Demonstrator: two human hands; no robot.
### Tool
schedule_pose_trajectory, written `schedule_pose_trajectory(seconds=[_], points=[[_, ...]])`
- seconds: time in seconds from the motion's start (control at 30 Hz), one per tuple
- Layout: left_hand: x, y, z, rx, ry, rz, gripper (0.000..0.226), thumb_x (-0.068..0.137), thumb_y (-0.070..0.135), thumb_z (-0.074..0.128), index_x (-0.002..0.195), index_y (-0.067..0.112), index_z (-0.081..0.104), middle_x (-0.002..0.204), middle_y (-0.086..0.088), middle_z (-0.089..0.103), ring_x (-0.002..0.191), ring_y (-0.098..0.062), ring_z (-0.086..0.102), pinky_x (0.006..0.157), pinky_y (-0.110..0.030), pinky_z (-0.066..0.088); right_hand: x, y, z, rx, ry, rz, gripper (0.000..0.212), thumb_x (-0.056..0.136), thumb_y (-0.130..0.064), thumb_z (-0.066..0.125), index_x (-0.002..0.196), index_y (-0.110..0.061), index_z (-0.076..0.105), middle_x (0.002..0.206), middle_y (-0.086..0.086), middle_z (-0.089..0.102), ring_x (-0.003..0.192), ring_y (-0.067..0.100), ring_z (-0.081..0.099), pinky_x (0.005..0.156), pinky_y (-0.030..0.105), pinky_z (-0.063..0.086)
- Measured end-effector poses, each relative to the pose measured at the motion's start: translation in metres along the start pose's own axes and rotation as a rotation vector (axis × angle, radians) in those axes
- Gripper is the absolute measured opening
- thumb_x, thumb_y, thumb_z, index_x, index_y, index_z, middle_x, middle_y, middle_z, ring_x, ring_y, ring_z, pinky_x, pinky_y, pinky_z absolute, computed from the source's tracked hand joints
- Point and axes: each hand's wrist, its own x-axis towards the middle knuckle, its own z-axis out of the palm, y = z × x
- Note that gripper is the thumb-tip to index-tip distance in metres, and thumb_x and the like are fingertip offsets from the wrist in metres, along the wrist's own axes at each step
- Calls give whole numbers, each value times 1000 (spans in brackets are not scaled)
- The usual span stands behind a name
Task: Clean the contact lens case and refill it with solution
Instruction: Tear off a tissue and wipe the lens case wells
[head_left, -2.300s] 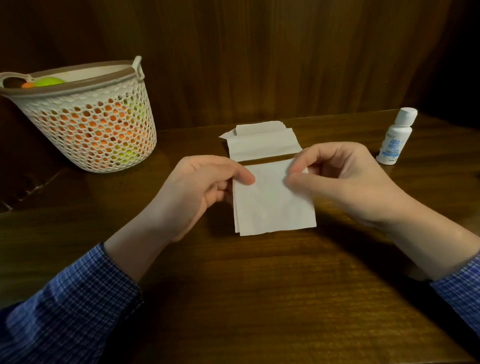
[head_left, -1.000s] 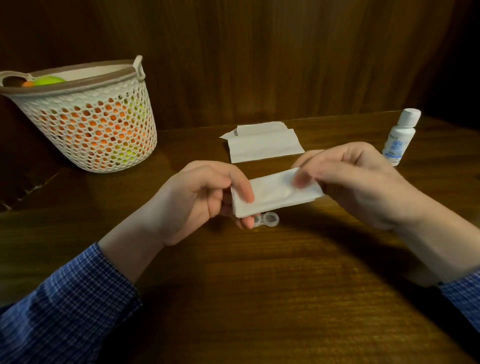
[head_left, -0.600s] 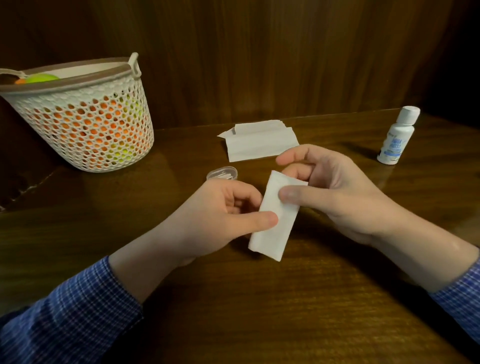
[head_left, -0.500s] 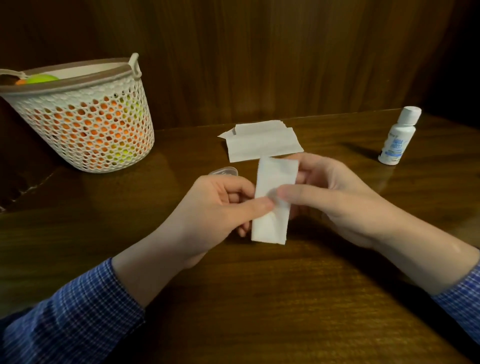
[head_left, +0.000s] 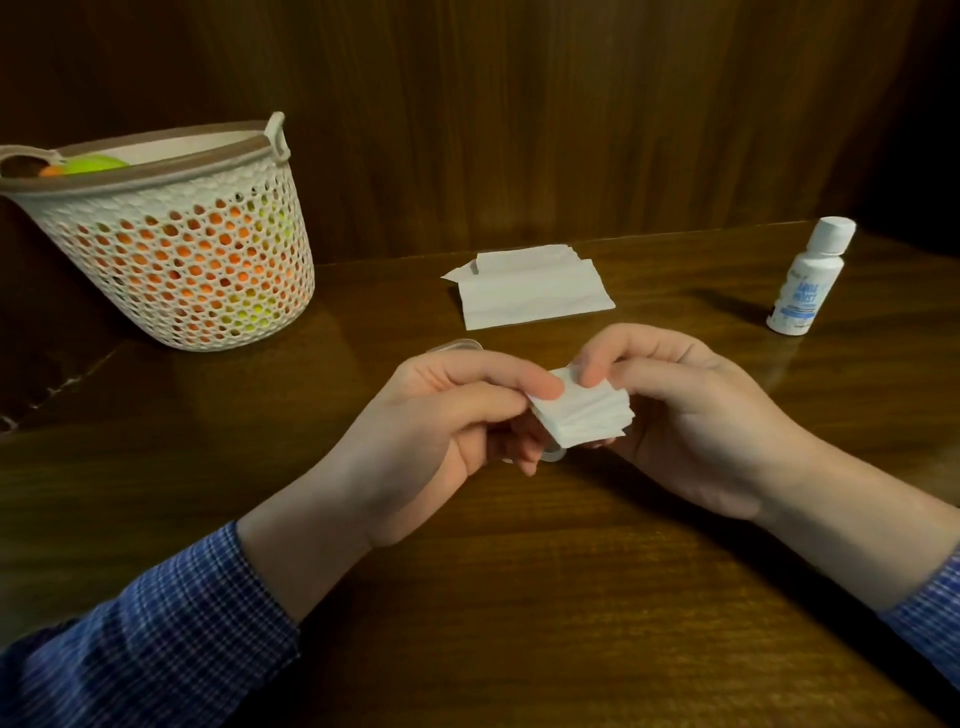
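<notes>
Left hand: the left hand (head_left: 431, 415) curls around the contact lens case (head_left: 551, 455), of which only a clear rim shows under the fingers, and its thumb pinches the folded tissue (head_left: 582, 415) at the pad's 9 o'clock corner.
Right hand: the right hand (head_left: 691, 410) pinches the tissue from its 12 o'clock edge, fingers curled beneath it.
Case: a small, light, stiff piece of clear plastic, probably slick; best held by its outer rim so the wells stay open to the wipe. How it sits in the palm I cannot tell.
Tissue: soft, thin, folded into a thick pad; it will crumple and tear if wet, so press it with a fingertip, not drag it.
Cap: what looks like a loose clear lid (head_left: 457, 345) lies at 12 o'clock of the left hand.
Solution bottle (head_left: 808, 280): capped and upright, at 2 o'clock on the table (head_left: 519, 597), well apart.
Spare tissue (head_left: 530, 291): flat, at 12 o'clock.
Basket (head_left: 182, 249): at 10 o'clock.
</notes>
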Motion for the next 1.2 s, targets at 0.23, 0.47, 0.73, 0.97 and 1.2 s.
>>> schedule_pose_trajectory(seconds=[0.23,0.47,0.73,0.97,1.2], points=[[0,-11,-3,542,117,259,20,81,12,78,101,15,78,89,-3,77,80,-21,75,68,-28,62,-1,6,2,-263,93,29,43,75,-20,79,115,-13,64,93,10,78,80,19,74,61,21,56],[3,-17,-26,1117,176,227,57,84,40,78,136,33,57,115,22,59,106,0,56,79,-14,49,2,-2,-15,-1091,232,-199,15,90,-28,70,100,-36,75,96,-19,70,97,2,65,76,15,51],[14,-28,-29,1176,42,49,32,87,44,74,118,38,70,111,22,57,102,1,53,83,-19,46,2,5,-12,-1359,-82,-175,25,87,-31,64,105,-33,80,98,-18,59,98,9,61,86,40,58],[13,-30,-28,1123,53,67,18,87,33,76,104,37,74,100,20,61,91,-2,56,72,-18,50,7,10,-16,-1371,-171,-133,25,90,-35,69,112,-38,79,104,-21,61,102,5,61,109,43,48],[12,-30,-27,1113,15,118,14,83,29,78,97,32,77,91,16,65,83,-8,60,65,-18,51,6,14,-13,-1426,-223,-203,25,89,-35,65,111,-39,77,103,-16,60,97,8,60,82,38,56]])
